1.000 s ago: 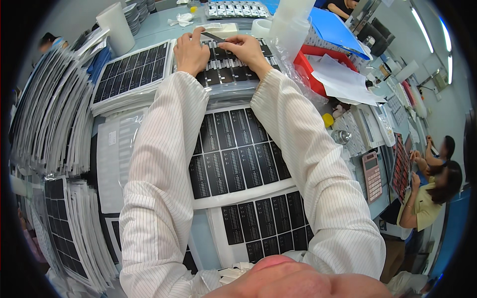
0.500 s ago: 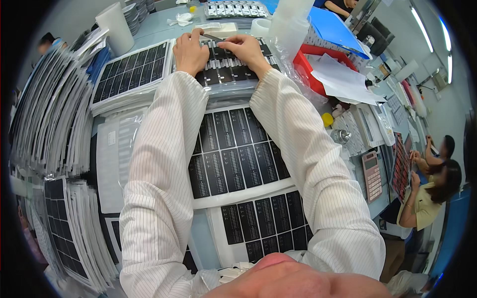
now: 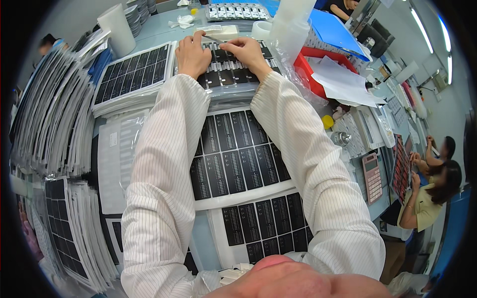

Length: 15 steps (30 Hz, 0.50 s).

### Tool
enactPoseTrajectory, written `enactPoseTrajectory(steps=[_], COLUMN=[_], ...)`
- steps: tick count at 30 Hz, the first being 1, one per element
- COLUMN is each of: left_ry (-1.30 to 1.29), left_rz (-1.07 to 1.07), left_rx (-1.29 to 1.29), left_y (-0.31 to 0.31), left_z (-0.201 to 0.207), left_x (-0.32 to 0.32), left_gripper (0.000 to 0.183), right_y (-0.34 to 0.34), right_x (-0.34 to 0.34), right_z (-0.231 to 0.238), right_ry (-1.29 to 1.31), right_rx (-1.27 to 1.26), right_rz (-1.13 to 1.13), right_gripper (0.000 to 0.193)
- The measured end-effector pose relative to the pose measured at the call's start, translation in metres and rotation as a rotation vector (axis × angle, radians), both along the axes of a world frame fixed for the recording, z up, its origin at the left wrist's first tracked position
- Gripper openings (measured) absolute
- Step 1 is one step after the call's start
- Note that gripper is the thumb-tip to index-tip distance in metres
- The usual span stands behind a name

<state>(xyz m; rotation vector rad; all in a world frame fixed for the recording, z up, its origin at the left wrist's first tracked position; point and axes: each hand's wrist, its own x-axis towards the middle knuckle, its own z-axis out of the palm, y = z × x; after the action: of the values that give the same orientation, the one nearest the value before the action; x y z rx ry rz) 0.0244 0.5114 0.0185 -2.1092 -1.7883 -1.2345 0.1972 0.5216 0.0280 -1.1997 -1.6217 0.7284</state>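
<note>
My left hand point(image 3: 191, 53) and my right hand point(image 3: 247, 51) both rest on a sheet of small black rectangular labels point(image 3: 226, 74) at the far side of the table. The left hand is curled into a loose fist on the sheet's left part. My right hand's fingers pinch at a label strip near the sheet's top edge. Thin tweezers point(image 3: 214, 38) lie just beyond the hands on a pale pad. Both arms wear white pinstriped sleeves. Under my forearms lie two more white sheets of black labels point(image 3: 233, 159).
Tall stacks of label sheets point(image 3: 49, 114) line the left side, another stack point(image 3: 131, 74) sits beside my left hand. A red tray point(image 3: 308, 67), papers, a pink calculator point(image 3: 372, 176) and a white roll point(image 3: 117, 25) stand around. Two people sit at right point(image 3: 432, 184).
My right hand has shifted slightly left along the top of the label sheet, its fingers closing on a strip. The left hand has stayed nearly still.
</note>
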Motion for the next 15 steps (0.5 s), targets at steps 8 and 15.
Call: enactPoseTrajectory(steps=[8,15], left_ry=[0.012,-0.036], left_rz=[0.007,0.002], left_rx=[0.015,-0.008], left_y=[-0.0003,0.0005], left_z=[0.0008,0.0015], left_x=[0.0008,0.0014], left_gripper=[0.048,0.06], right_y=[0.0001,0.0021], right_x=[0.0003,-0.0005], right_z=[0.0007,-0.0013], right_ry=[0.021,0.042], right_rx=[0.012,0.006], right_rz=[0.009,-0.032], right_gripper=[0.037,0.038])
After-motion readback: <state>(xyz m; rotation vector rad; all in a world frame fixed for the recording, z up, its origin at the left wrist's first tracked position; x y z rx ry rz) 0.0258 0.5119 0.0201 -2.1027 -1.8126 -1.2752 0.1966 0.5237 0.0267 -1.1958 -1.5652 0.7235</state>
